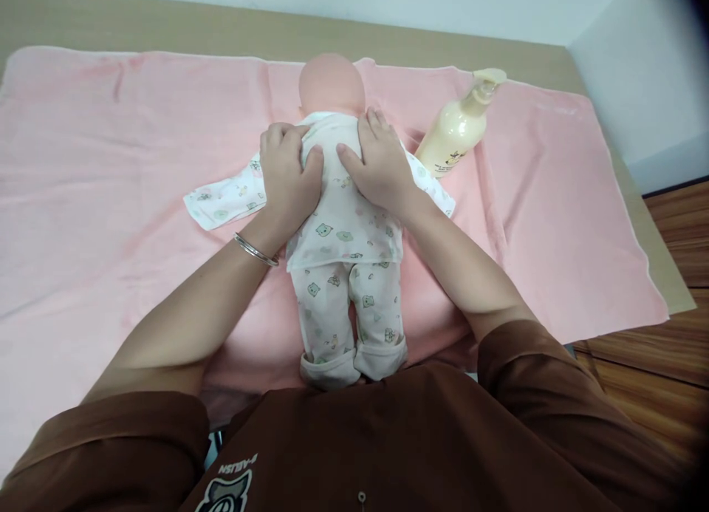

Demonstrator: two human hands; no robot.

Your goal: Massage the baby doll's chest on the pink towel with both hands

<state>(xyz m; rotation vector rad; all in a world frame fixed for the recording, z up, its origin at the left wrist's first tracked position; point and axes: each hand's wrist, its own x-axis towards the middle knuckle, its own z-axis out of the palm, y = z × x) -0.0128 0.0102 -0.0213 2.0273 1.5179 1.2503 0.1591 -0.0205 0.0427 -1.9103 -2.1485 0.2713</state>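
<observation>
A baby doll (331,87) lies on a pink cloth, its smooth head away from me and its legs towards me. No facial features show, so the back seems to be up. It wears a white printed top (343,227) and matching trousers (379,298) with turned-up cuffs. My left hand (289,161) rests on the left of the upper back, thumb apart and fingers bent over the shoulder. On the other shoulder lies my right hand (382,157), flat with its thumb spread inward. The doll's sleeves reach out to both sides.
A pale yellow pump bottle (454,131) stands or leans right of the doll, near the right sleeve. The pink cloth (111,150) covers much of the wooden table (221,26). White walls rise behind and at the right; brown wood-look flooring (653,349) shows lower right.
</observation>
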